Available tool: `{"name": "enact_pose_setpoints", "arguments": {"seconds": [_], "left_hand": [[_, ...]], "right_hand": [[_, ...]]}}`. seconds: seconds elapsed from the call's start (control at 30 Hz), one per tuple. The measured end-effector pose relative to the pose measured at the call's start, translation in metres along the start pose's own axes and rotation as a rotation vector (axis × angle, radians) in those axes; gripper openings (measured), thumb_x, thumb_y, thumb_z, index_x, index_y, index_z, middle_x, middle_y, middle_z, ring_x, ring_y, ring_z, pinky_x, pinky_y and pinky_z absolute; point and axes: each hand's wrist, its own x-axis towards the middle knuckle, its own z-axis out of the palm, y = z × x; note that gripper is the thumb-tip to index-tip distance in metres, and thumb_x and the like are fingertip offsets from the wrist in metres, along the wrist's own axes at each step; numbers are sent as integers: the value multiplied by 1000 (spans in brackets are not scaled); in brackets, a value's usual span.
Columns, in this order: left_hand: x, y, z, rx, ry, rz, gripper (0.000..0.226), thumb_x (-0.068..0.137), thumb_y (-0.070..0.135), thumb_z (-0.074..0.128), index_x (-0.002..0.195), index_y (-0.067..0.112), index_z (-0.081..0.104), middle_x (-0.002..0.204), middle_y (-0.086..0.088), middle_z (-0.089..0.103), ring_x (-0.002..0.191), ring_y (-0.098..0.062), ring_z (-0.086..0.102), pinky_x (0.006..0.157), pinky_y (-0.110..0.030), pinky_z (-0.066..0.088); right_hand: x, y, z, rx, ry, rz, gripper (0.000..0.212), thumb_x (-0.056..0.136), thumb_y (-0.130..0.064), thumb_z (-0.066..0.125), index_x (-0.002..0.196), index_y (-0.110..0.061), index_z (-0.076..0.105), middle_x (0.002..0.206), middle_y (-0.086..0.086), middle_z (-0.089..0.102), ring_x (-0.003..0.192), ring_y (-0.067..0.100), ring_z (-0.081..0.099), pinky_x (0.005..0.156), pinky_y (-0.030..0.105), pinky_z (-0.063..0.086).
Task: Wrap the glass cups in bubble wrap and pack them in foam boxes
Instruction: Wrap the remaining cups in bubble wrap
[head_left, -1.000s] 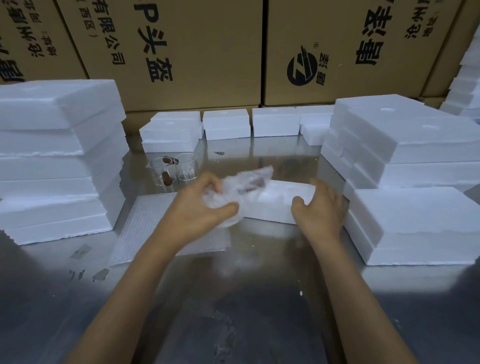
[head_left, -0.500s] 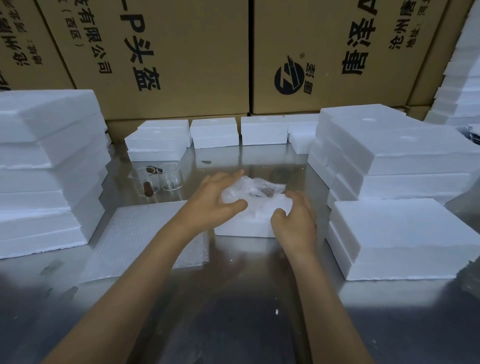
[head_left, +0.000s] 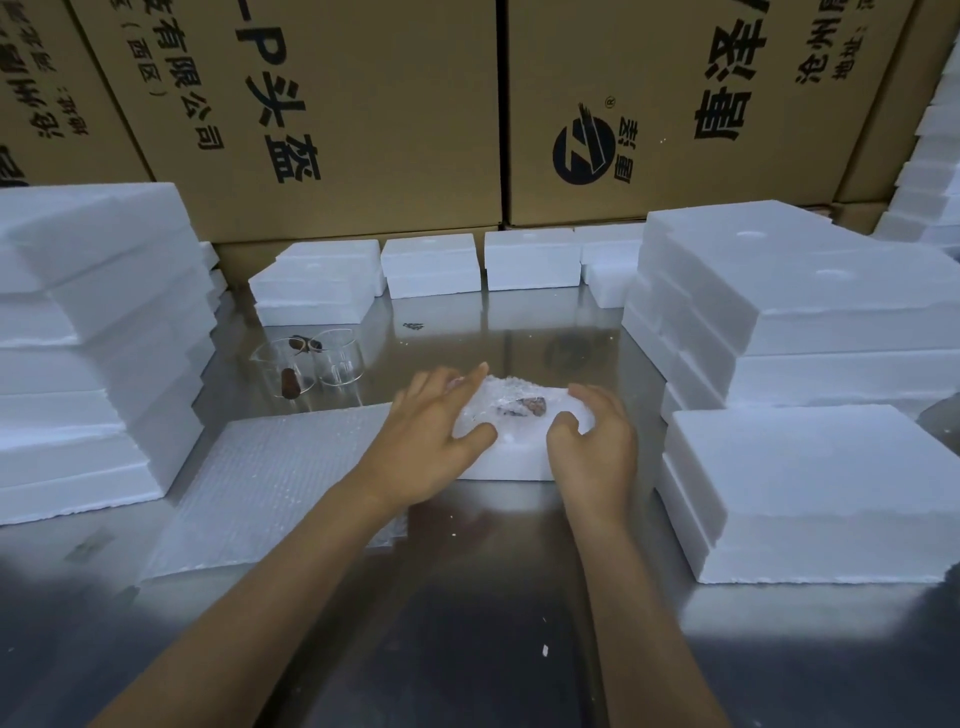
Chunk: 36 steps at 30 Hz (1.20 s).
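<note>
Packing warehouse: stacked cartons (head_left: 337, 104), foam boxes (head_left: 810, 291).

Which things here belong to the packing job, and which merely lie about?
Job:
wrapped cup
foam box
bare glass cups
bubble wrap sheets
left hand
right hand

Lying about:
cardboard cartons
foam stacks
</note>
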Motion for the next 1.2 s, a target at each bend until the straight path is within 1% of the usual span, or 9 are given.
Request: {"name": "enact_pose_setpoints", "arguments": {"seconds": [0.13,0.23,0.37,0.53,0.63,0.7,0.9,1.07,1.2], "left_hand": [[12,-4,-9,-159,-3,-58,68,92,62,39,154,37,27,135,12,35,129,-1,22,109,-28,17],[44,-23,-25,-242,154,-80,48,101,49,41,145,32,42,130,8,37,126,-3,26,109,-31,25],[112,-78,-58,160,274,-188,44,97,25,54,140,15,47,139,-13,44,130,-28,37,105,-43,35],[182,-148,-73,653,-24,-331,67,91,22,62,150,25,31,150,-21,31,133,-44,35,107,-53,34],[207,-178,-64,688,-165,-438,66,96,32,59,153,36,27,161,-19,14,140,-53,24,115,-59,23],[212,-195,-57,669,-181,-485,69,95,35,61,154,36,25,161,-18,16,139,-54,26,114,-60,25],[212,-212,-45,637,-6,-451,55,97,14,54,150,22,39,141,-21,44,131,-50,38,105,-55,41],[199,-184,-63,730,11,-355,53,97,14,52,148,17,40,132,-22,48,116,-45,49,91,-51,50],[172,-136,-86,905,46,-198,47,97,25,52,143,17,44,117,-18,57,100,-40,60,71,-39,46]], "right_hand": [[2,1,10,-265,-50,-100,50,85,-15,57,135,-22,59,143,-4,52,131,21,47,109,38,36],[12,0,18,-301,-88,-126,47,90,-18,55,136,-23,58,141,-4,52,129,20,47,109,37,31],[23,5,30,-339,-85,-144,43,95,-27,54,137,-25,56,142,-4,52,128,19,48,108,37,35],[30,7,39,-301,-86,-158,43,91,-25,54,135,-25,58,139,-7,53,125,19,50,107,38,37],[32,8,40,-321,-85,-151,44,90,-26,54,133,-29,58,139,-11,52,125,16,49,107,36,37],[33,8,41,-324,-91,-143,45,89,-26,54,134,-30,58,139,-12,52,126,15,48,107,35,36],[36,10,41,-328,-118,-146,47,90,-25,55,137,-30,55,142,-12,49,128,11,44,108,30,32],[37,9,40,-294,-124,-150,45,91,-23,56,136,-29,57,142,-10,50,127,13,46,108,32,34],[36,7,39,-220,-113,-131,42,93,-26,48,133,-27,61,140,-9,53,128,15,48,110,38,36]]}}
